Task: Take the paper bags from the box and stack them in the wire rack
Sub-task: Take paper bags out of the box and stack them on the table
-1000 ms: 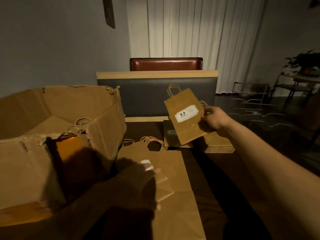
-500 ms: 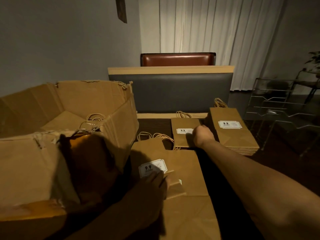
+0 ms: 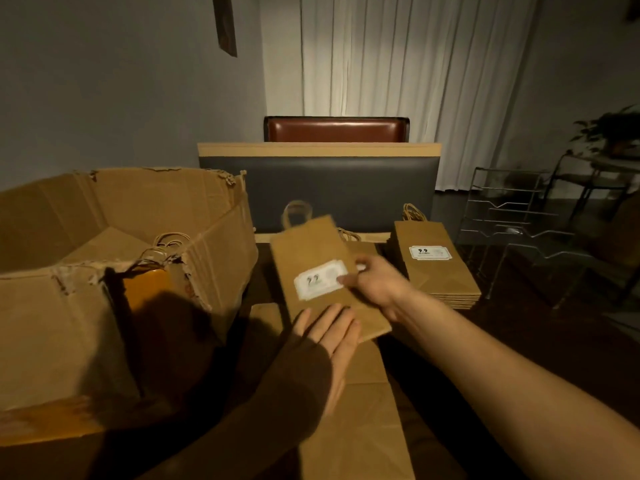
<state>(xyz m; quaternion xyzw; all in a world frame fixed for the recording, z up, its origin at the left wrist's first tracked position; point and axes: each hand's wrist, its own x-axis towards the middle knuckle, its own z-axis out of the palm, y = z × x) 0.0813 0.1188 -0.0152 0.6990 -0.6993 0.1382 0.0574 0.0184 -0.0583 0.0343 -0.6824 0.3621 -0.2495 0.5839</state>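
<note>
While the room is dim, each item reads as follows, largest first.

Box (image 3: pixel 114 271): left of frame; corrugated cardboard, torn rim, flaps splayed; twisted-paper handles of more bags show inside.

Wire rack (image 3: pixel 519 233): right of frame, well apart from the box; thin metal rods, tiered shelves with notched fronts; no bags visible in it.

Large flat bag (image 3: pixel 363 410): lower centre, lying flat under both forearms; smooth kraft paper.

Bag stack (image 3: pixel 434 268): right of centre, near the rack; flat kraft bags, white label on top, edges squared.

Held bag (image 3: pixel 322 271): centre of frame, tilted, off the table; flat kraft, white label, looped handle at its top.

Right hand (image 3: pixel 377 285): pinches the held bag at its right edge, thumb on the label side.

Left hand (image 3: pixel 332 337): fingers straight, palm flat against the bag's lower edge, gripping nothing.

Procedure note: support the lower edge with the flat palm, keep the bag unfolded, align edges before placing it.
</note>
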